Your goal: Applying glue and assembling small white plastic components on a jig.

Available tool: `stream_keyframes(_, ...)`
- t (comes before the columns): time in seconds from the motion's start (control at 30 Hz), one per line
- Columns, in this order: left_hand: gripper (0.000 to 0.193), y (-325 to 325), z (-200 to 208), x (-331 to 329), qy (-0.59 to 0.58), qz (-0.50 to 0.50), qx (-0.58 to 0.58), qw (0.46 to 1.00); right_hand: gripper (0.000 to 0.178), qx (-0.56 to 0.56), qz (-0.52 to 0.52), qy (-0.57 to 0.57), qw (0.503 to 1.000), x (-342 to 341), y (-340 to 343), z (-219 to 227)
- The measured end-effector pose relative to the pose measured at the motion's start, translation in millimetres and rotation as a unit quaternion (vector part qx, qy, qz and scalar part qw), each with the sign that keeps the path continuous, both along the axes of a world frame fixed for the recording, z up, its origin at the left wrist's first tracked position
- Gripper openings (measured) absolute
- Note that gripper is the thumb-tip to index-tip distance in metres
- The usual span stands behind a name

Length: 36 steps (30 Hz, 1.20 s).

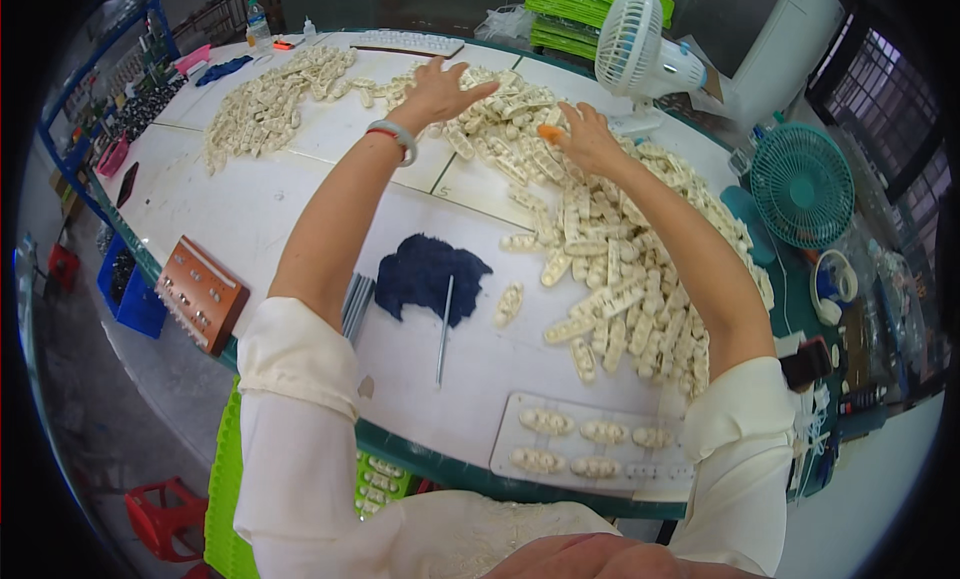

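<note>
Cream oblong pieces (620, 299) lie heaped across the tabletop (240, 199); the left hand (440, 94) and right hand (588, 144) reach over them, each grip wide, seemingly empty. Low, gentle sweeps should suit.

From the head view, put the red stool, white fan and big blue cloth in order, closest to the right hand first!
1. White fan, beyond the right hand
2. Big blue cloth, mid-table
3. Red stool, floor, lower left
</note>
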State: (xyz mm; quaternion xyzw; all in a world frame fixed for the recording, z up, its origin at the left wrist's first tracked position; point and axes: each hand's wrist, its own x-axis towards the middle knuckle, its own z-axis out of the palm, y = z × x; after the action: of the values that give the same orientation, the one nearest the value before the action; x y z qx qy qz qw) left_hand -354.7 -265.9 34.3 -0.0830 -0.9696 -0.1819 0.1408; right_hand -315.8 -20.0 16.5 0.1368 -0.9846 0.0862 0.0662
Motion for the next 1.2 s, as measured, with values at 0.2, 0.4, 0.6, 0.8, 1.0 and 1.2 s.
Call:
stream_keyframes(0.2, 0.099, 24.3, -16.6, -59.4, -0.032, -0.044, 0.014, 0.998, 0.056, 0.010, -0.023, -0.052, 0.998, -104.9, 16.7, -20.5)
stream_keyframes(0.4, 0.104, 36.3, -50.4, -92.0, -0.014, -0.007, -0.027, 1.000, 0.058, -0.099, -0.020, 0.008, 0.995, -132.6, 16.2, -35.9)
stream_keyframes(0.6, 0.103, 42.4, -89.3, -111.9, 0.062, -0.153, -0.145, 0.975, 0.058, -0.066, -0.003, -0.081, 0.995, -171.8, 32.3, -60.0)
stream_keyframes(0.8, 0.100, 48.3, -60.1, -67.7, -0.097, -0.098, 0.034, 0.990, 0.046, -0.159, 0.053, -0.146, 0.975, -147.6, 20.5, -54.4)
stream_keyframes(1.0, 0.093, 45.4, -76.7, -10.3, -0.053, -0.203, 0.092, 0.973, 0.044, -0.176, 0.006, -0.241, 0.954, -40.1, -3.3, -3.0)
stream_keyframes(1.2, 0.082, 52.3, -73.9, 38.0, -0.046, -0.297, 0.163, 0.940, 0.046, -0.088, 0.070, -0.189, 0.976, 6.9, 19.1, -2.9)
